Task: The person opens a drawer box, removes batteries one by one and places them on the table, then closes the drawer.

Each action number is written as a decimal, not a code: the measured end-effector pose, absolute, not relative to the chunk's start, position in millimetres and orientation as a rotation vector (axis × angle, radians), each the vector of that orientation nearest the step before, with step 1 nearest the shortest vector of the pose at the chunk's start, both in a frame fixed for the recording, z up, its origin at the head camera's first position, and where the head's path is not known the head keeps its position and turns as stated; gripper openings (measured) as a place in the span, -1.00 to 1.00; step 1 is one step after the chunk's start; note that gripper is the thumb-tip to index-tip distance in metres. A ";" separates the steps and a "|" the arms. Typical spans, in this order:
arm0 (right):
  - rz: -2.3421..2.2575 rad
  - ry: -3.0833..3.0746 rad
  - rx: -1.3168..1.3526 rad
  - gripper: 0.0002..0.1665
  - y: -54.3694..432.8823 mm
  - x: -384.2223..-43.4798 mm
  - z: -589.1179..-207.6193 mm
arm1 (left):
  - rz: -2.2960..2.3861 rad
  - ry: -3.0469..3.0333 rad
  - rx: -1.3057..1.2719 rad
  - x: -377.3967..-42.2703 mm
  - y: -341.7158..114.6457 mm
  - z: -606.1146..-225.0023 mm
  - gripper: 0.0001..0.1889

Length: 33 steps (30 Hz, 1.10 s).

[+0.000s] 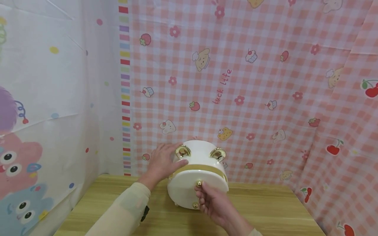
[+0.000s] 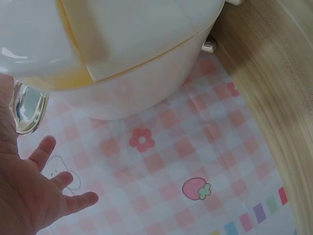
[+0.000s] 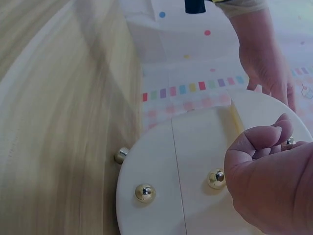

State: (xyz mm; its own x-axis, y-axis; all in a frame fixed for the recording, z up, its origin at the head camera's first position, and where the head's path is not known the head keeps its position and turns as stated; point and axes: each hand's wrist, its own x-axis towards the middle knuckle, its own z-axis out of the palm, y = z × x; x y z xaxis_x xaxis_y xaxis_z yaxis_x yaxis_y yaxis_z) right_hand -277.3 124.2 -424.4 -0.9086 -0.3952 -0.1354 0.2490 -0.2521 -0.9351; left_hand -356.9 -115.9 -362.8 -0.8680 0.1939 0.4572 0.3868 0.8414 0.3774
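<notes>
A rounded white drawer box point(image 1: 203, 157) with two gold ear-shaped rings on top stands on the table. Between thumb and finger, my right hand point(image 1: 214, 203) pinches the upper gold knob point(image 1: 199, 183) on its front. That top drawer stands partly out; a yellowish gap shows behind its white front point(image 1: 181, 188). My left hand point(image 1: 163, 160) rests against the box beside the left gold ear point(image 1: 183, 151), thumb in front of it. In the left wrist view, several of its fingers point(image 2: 61, 181) stretch out straight past the box. Lower gold knobs point(image 3: 145, 193) show in the right wrist view.
The box stands on a wood-grain table point(image 1: 257, 209). Behind it hangs a pink checked cloth point(image 1: 236, 82), close to the table's back edge. A white printed cloth point(image 1: 59, 98) hangs at the left. A small gold foot point(image 3: 122, 155) sticks out under the box.
</notes>
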 end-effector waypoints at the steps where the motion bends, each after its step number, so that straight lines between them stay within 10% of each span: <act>1: -2.205 1.607 -0.175 -0.61 123.5 -279.0 -424.1 | -0.652 -2.612 -0.433 -357.2 -115.9 -363.1 -0.15; 33: -2.246 1.638 -0.127 -0.60 121.6 -304.2 -423.8 | -0.661 -2.606 -0.413 -355.1 -115.8 -364.8 0.01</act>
